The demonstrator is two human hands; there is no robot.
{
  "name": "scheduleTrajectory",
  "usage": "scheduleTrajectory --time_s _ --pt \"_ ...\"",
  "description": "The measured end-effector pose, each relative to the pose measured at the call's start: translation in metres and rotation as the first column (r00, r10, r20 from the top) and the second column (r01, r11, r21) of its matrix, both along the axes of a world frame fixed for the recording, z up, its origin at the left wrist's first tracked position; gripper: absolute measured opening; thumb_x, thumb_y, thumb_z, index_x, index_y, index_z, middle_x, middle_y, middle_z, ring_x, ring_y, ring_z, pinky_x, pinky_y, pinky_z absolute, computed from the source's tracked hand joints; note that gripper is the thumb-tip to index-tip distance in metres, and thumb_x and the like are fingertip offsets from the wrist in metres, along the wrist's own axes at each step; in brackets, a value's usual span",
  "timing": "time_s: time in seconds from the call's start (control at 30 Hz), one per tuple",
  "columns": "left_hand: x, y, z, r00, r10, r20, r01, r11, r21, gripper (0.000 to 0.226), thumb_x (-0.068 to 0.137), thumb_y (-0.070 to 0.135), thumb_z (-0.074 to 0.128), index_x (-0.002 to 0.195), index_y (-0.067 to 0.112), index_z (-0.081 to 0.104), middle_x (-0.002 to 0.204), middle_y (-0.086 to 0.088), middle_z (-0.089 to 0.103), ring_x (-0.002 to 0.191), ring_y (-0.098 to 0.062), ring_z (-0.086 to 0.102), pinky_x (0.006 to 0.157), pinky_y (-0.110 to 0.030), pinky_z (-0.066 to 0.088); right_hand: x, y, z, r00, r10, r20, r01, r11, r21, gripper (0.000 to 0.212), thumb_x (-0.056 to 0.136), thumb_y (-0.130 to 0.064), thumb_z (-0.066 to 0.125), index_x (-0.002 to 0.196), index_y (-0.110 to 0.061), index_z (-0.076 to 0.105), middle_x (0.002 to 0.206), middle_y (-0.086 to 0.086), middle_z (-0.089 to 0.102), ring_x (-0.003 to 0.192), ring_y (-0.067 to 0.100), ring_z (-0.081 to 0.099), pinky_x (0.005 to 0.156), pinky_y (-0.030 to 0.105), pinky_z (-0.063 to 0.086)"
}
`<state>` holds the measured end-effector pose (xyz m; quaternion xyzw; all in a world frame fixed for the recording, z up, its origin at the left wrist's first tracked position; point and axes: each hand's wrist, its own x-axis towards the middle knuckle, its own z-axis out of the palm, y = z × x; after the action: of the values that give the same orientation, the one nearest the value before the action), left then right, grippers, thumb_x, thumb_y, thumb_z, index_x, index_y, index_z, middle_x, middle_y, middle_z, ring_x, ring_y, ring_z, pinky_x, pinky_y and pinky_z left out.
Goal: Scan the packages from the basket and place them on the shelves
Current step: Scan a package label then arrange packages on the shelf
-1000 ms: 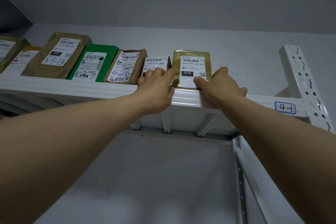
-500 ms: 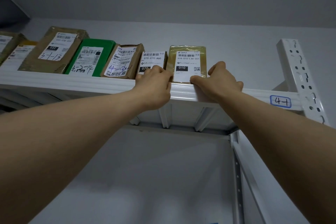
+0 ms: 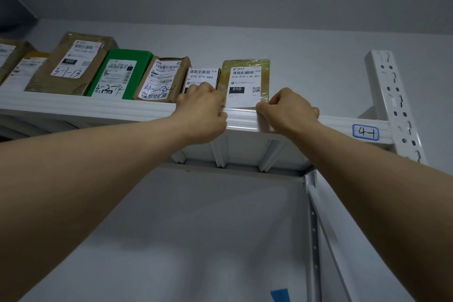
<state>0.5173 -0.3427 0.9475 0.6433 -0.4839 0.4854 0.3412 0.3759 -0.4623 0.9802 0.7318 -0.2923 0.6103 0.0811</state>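
Step in hand: seating the yellow package (image 3: 246, 73) upright on the top shelf (image 3: 98, 108), label facing out; my reading, from the task.
Package position: rightmost in the row, bottom edge at the shelf's front rail, touching or just beside the small white-labelled package (image 3: 202, 75) on its left.
Left hand (image 3: 201, 110): fingers curled, knuckles against the package's lower left corner and covering the foot of the small package. Gripping or only nudging, I cannot tell.
Right hand (image 3: 288, 110): fingers curled, tips at the lower right corner where it meets the rail. Pinching or pressing, I cannot tell.
Row: brown package (image 3: 163, 81), green package (image 3: 120, 73) and large carton (image 3: 71, 64) lean back to the left.
Shelf tag (image 3: 365, 132): handwritten, on the rail near the upright post (image 3: 392, 95), well right of the hands.
Doing it well: push both lower corners evenly so the package slides back square rather than twisting; keep the barcode readable; let go only once it leans stable, since a thin package may tip forward off the rail.
Basket: not in view.
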Motion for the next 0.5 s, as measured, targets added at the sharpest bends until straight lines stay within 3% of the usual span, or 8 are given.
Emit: scheduleTrajectory --time_s 0.17,0.33,0.5 --pt "-0.018 0.009 -0.002 1.000 -0.021 -0.005 0.021 0.999 -0.030 0.048 0.098 0.031 0.051 0.145 0.022 0.046 0.146 -0.008 0.042 0.136 -0.030 0.033 0.111 -0.048 0.027 -0.011 0.013 -0.018 0.999 -0.038 0.016 0.040 0.992 -0.117 0.036 0.097 -0.043 0.049 0.123 -0.018 0.053 0.120 0.006 0.063 0.119 0.031 0.048 0.090 0.041 0.030" --pt "-0.041 0.016 -0.022 0.999 -0.035 0.006 0.036 0.999 -0.023 0.046 0.094 0.031 0.057 0.140 0.027 0.049 0.144 -0.005 0.043 0.137 -0.028 0.032 0.112 -0.048 0.024 -0.021 0.029 -0.052 0.996 0.069 0.061 -0.051 0.967 -0.250 0.023 0.097 -0.034 0.049 0.116 -0.021 0.053 0.111 0.000 0.065 0.110 0.027 0.050 0.086 0.040 0.032" --pt "-0.048 0.025 -0.071 0.999 0.008 0.044 -0.010 0.998 0.066 0.039 0.092 0.031 0.059 0.131 0.026 0.053 0.135 -0.007 0.048 0.129 -0.029 0.038 0.106 -0.047 0.030 -0.036 0.031 -0.106 0.970 0.238 0.052 -0.227 0.960 -0.166 0.015 0.093 -0.033 0.052 0.105 -0.025 0.053 0.096 -0.004 0.065 0.098 0.026 0.058 0.093 0.044 0.046"
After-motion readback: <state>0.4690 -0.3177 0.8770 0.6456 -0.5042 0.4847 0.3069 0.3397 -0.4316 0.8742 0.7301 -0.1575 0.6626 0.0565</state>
